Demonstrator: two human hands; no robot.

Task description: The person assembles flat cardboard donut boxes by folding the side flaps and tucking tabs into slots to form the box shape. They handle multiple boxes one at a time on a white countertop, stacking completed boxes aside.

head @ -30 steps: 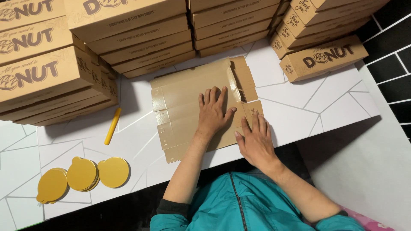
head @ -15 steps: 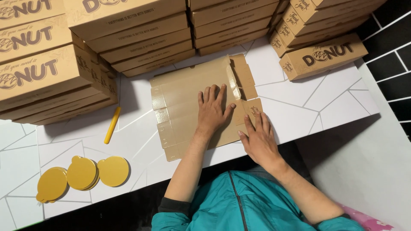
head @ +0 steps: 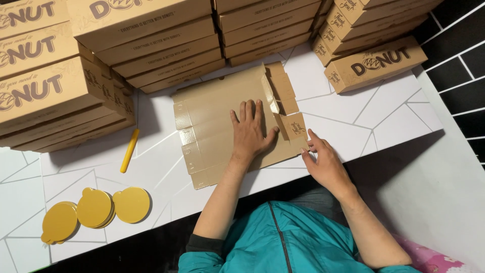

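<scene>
A flat, unfolded brown cardboard box blank (head: pixel 217 116) lies on the white table (head: pixel 384 116) in front of me. My left hand (head: pixel 251 132) presses flat on its middle, fingers spread. My right hand (head: pixel 326 162) rests at the blank's near right corner, fingertips touching the edge of a side flap (head: pixel 293 125). Neither hand grips anything.
Stacks of folded brown boxes (head: pixel 146 35) line the back and left (head: pixel 45 96) of the table; one single box (head: pixel 376 63) sits at the right. A yellow pen (head: pixel 129 150) and several round gold cards (head: pixel 96 210) lie at the left. A dark tiled wall (head: pixel 465 55) is at the right.
My right hand has slid off the blank toward its near right corner. My left hand stays pressed on the cardboard.
</scene>
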